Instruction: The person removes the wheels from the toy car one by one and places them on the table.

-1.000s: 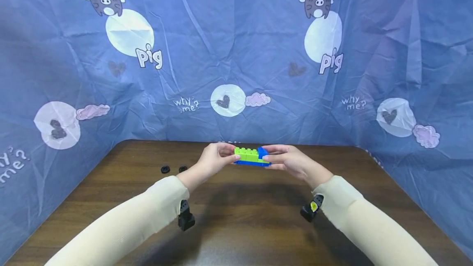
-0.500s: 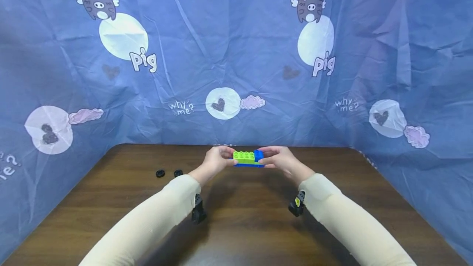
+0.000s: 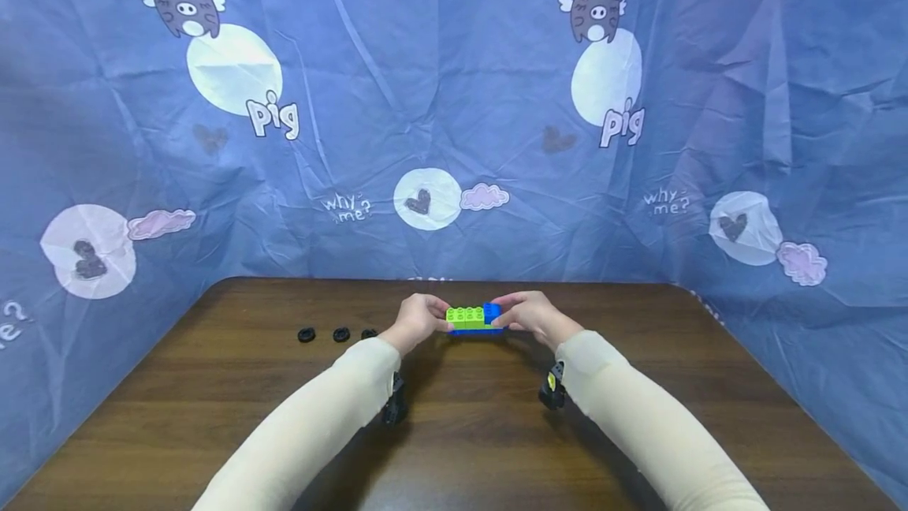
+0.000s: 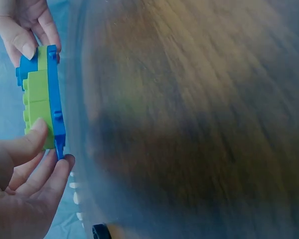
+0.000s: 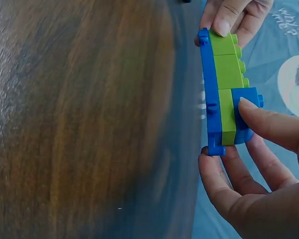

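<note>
Between both hands is a toy vehicle built of bricks [image 3: 466,319], with green studded blocks on a long blue base and a blue brick at its right end. My left hand [image 3: 418,317] grips the green end, thumb on the near side and fingers at the end of the base in the left wrist view. With the right hand [image 3: 534,314] I hold the other end; its thumb lies on the blue brick [image 5: 245,112], fingers round the end. Small pegs stick out along the blue base [image 5: 209,82]. No wheels show on it.
Left of the hands, black toy wheels [image 3: 341,334] lie in a row on the brown wooden table [image 3: 234,393]; the rightmost is partly covered by the left forearm. A blue printed cloth [image 3: 340,140] hangs behind the table's far edge.
Both hands have lowered the brick vehicle toward the table, and the forearms have drawn closer together. The head view has shifted slightly. A third black wheel now shows beside the left wrist.
</note>
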### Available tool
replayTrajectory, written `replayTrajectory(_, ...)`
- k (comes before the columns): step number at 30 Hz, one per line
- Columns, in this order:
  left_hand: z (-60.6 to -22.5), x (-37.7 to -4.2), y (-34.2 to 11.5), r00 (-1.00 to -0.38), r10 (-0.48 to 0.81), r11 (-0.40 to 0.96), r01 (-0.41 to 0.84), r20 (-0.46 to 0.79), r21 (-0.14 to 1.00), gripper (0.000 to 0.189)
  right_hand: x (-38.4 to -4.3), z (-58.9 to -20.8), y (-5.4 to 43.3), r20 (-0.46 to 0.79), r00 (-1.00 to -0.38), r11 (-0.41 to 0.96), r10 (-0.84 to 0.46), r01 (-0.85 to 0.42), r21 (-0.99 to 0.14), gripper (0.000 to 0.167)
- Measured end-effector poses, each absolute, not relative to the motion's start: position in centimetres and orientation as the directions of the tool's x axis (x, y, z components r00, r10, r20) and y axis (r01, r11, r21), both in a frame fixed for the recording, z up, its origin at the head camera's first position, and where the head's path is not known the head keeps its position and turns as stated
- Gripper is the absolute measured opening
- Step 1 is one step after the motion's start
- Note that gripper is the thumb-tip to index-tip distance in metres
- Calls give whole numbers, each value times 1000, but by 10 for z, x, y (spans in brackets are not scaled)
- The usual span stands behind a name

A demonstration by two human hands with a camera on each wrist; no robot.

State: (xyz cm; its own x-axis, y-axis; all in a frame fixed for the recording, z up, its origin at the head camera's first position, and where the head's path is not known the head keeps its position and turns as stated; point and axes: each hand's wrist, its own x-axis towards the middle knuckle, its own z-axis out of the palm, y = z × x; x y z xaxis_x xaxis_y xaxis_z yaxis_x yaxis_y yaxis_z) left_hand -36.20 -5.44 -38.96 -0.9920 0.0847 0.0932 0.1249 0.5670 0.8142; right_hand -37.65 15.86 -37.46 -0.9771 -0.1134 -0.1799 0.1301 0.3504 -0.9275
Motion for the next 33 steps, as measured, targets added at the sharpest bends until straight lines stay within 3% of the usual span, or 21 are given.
replayTrajectory(9, -394, -360, -48, -993, 79, 643, 118, 88, 756, 27, -380, -389, 157, -204, -976, 396, -72, 160, -904, 46)
replayTrajectory(18, -391, -364, -48, -995, 98, 701, 92, 32, 707, 31, -382, -390, 159, -248, -960, 413, -128, 175, -894, 45)
replayTrajectory(28, -390, -368, -58, -985, 165, 614, 57, -57, 787, 44, -383, -386, 169, -282, -936, 441, -212, 166, -882, 58)
replayTrajectory(33, -384, -367, -65, -979, 200, 558, 86, -32, 826, 46, -380, -374, 175, -241, -949, 439, -203, 132, -889, 57)
